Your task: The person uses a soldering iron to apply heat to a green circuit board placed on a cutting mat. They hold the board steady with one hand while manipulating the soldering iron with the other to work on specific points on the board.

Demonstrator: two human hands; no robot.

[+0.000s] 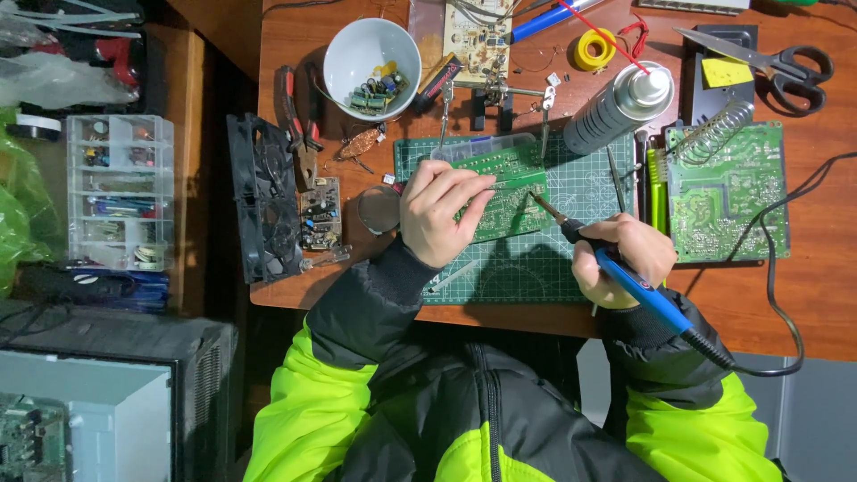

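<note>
A green circuit board (511, 170) lies on a green cutting mat (527, 259) in the middle of a wooden desk. My left hand (439, 217) rests on the board's left part, fingers curled, pinching something thin against it; what it is I cannot make out. My right hand (625, 259) grips a blue soldering iron (636, 284) like a pen. Its metal tip (540, 203) touches the board just right of my left fingertips. A black cord (786, 295) runs from the iron off to the right.
A white bowl of small parts (371, 55), red-handled pliers (295, 116) and a black fan (261, 198) sit left. A spray can (620, 105), scissors (777, 64), a second green board (728, 192) with a coil stand lie right. A clear parts drawer (120, 191) stands far left.
</note>
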